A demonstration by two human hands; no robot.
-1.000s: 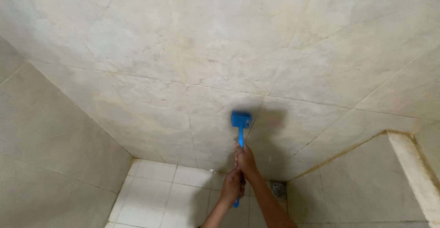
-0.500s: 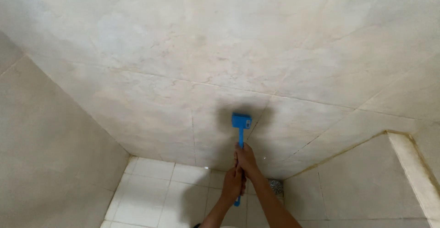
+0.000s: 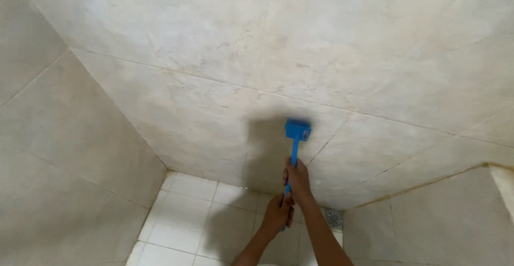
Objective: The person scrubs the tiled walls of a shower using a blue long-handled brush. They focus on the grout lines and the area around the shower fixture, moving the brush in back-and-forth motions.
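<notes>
A blue scrub brush [image 3: 297, 130] with a long blue handle presses its head against the beige tiled wall [image 3: 300, 46] in front of me. My right hand [image 3: 297, 177] grips the handle higher up, just below the brush head's stem. My left hand [image 3: 278, 212] grips the lower end of the same handle. Both forearms reach up from the bottom of the view. The brush casts a dark shadow on the wall to its left.
A side wall [image 3: 59, 153] of large beige tiles closes in on the left. White floor tiles [image 3: 187, 212] lie below, with a round metal drain [image 3: 334, 218] near the corner. A low tiled ledge [image 3: 500, 183] stands at the right.
The brush head has stayed at about the same spot on the wall. The view has shifted slightly, and both hands keep their grip on the handle.
</notes>
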